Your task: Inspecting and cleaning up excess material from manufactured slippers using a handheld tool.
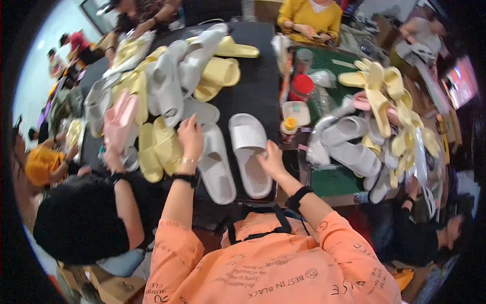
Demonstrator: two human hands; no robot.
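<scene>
Two light grey slippers lie near me on the dark table, toes pointing away. Over the right grey slipper's outer edge my right hand is closed, at the strap's side. My left hand is at the left grey slipper's toe end, its fingers apart and reaching toward another grey slipper behind; whether they touch it I cannot make out. Beside my left wrist lies a pair of pale yellow slippers, partly overlapped by my hand.
Grey and yellow slippers pile up on the dark table. A co-worker's hand is at pink slippers on my left. On the green surface at right are a red-lidded jar, a yellow-capped bottle and more slippers.
</scene>
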